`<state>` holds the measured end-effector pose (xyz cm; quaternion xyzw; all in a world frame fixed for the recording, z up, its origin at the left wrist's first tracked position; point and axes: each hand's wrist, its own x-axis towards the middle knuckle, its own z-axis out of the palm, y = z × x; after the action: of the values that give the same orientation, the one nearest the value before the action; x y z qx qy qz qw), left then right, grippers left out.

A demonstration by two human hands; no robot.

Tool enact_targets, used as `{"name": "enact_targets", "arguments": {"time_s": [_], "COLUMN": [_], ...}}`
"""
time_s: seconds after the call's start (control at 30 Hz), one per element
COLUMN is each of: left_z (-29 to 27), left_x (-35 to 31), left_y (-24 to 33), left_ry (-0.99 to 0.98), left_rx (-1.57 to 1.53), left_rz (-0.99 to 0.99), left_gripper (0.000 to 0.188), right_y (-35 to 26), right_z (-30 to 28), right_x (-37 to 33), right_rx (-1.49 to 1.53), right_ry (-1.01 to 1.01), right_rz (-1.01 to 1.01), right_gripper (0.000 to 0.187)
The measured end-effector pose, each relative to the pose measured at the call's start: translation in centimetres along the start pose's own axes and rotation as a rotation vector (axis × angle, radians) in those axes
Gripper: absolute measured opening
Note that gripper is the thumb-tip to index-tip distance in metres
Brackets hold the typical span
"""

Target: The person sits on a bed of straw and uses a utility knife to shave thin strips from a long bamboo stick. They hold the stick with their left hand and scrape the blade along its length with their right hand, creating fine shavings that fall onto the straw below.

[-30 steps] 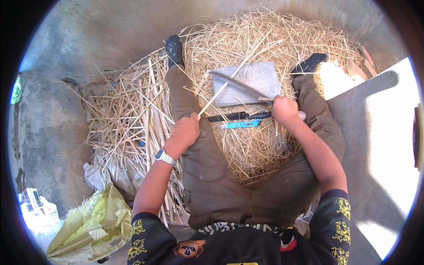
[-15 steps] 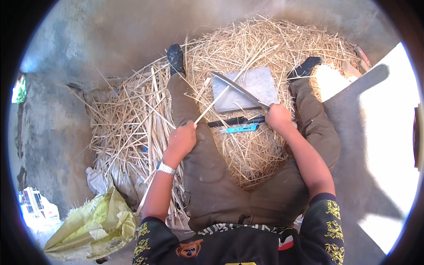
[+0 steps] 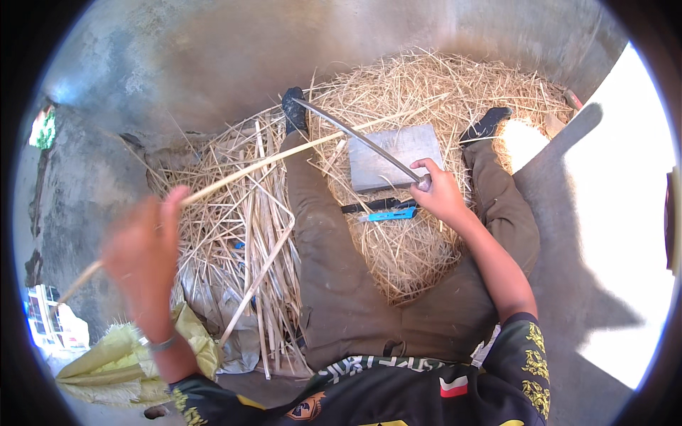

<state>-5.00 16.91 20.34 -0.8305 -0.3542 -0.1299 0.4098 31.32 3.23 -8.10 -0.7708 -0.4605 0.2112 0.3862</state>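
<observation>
My left hand (image 3: 145,255), blurred by motion, is closed round a long pale stick (image 3: 241,172). The stick slants from the lower left up across my left leg to the straw beyond. A long-bladed knife (image 3: 355,135) is in my right hand (image 3: 442,195), its blade pointing up and left, crossing the stick in the picture. Whether blade and stick touch, I cannot tell. Under the knife lies a flat grey block (image 3: 423,149) between my legs. A blue utility knife (image 3: 389,215) and a black, slim object (image 3: 369,206) lie side by side in front of the block.
Loose straw shavings (image 3: 426,248) cover the floor between and beyond my legs. Left of my left leg (image 3: 323,248) lies a heap of pale sticks (image 3: 266,284). A yellow-green sack (image 3: 121,362) rests at the lower left. A concrete wall (image 3: 234,64) closes off the far side.
My left hand has swung down and to the left, drawing the stick away from the block. My right hand has shifted slightly, its finger and thumb lifting round the knife handle.
</observation>
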Motion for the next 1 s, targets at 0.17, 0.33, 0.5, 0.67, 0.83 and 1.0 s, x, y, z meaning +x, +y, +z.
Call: {"name": "enact_targets", "arguments": {"time_s": [0.17,0.33,0.5,0.67,0.83,1.0], "left_z": [-10.5,-12.2,-12.3,-13.2,-9.4,-7.9], "left_x": [2.0,5.0,9.3,10.4,9.6,7.4], "left_y": [-6.1,-5.1,-1.4,-2.4,-2.6,1.7], "left_ry": [0.253,0.121,0.247,0.489,1.101,0.931], "left_rx": [0.199,-0.033,0.027,0.102,-0.232,-1.827], "left_rz": [0.111,0.114,0.269,0.425,0.117,-0.327], "left_gripper": [0.020,0.030,0.040,0.030,0.033,0.030], "right_y": [-4.8,-8.3,-9.6,-10.4,-9.3,-9.6], "right_z": [2.0,5.5,6.0,5.3,4.8,6.0], "right_x": [-2.8,-4.0,-2.7,-1.1,-0.3,-1.4], "right_rx": [0.284,0.604,0.653,0.438,0.597,0.611], "right_ry": [-0.035,-0.033,0.110,0.247,0.287,0.234], "right_rz": [0.018,-0.049,-0.142,-0.175,-0.141,-0.096], "right_gripper": [0.050,0.063,0.051,0.022,0.016,0.018]}}
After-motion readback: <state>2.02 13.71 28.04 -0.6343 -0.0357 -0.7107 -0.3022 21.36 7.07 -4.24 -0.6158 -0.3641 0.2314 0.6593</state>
